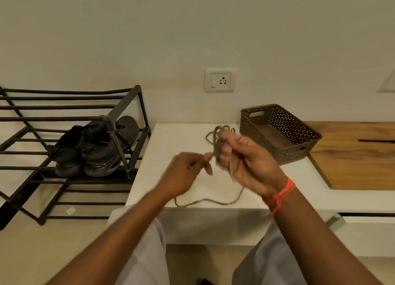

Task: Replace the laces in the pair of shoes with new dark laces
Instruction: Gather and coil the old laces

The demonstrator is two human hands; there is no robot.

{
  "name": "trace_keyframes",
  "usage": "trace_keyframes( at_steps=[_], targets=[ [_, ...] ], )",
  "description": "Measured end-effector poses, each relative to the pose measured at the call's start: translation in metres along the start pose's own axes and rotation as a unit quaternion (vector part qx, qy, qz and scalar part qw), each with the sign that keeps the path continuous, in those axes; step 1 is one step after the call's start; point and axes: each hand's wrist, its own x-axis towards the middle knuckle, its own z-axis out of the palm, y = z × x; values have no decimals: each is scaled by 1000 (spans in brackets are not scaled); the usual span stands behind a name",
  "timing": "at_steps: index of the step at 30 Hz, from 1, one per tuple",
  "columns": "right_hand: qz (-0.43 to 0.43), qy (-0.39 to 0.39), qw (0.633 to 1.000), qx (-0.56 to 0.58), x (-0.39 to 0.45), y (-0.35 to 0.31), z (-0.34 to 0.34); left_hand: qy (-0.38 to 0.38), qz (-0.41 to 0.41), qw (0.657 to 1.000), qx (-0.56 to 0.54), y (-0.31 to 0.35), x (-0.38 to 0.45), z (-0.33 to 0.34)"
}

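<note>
Right hand (245,156) grips bunched laces (220,133); left hand (188,171) blurred.

olive-brown cord lace (218,202), dark grey-black pair of sneakers (96,148), black metal bar shoe rack (64,107), brown plastic basket with triangle-perforated lattice (284,122), white tabletop (171,148), orange thread wristband (282,194), wood-grain brown panel (352,156)

Counted in frame: two dark shoes (96,146) at centre left, one metal rack (64,118) at left, one bundle of laces (218,139) and one perforated basket (277,133) at centre right, one wall socket (220,80) upper centre, two hands, left hand (186,173) and right hand (248,163), at centre.
</note>
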Motion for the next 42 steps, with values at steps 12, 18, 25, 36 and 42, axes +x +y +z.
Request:
trace_keyframes(
  at_steps=[12, 18, 25, 36, 42],
  targets=[
    [29, -12, 992, 123, -13, 1, -11, 86, 0, 995, -51, -2, 0, 8],
    [52, 135, 829, -540, -7, 13, -46, 13, 59, 998, -15, 4, -3, 12],
    [-34, 34, 995, -84, 1, -13, -5, -8, 36, 998, -54, -5, -13, 39],
    [38, -33, 993, -102, -12, -11, -16, -31, 25, 994, -103, -7, -17, 35],
    [73, 111, 857, -498, -12, 29, -36, 118, 42, 987, -98, 2, -18, 40]
  ],
)
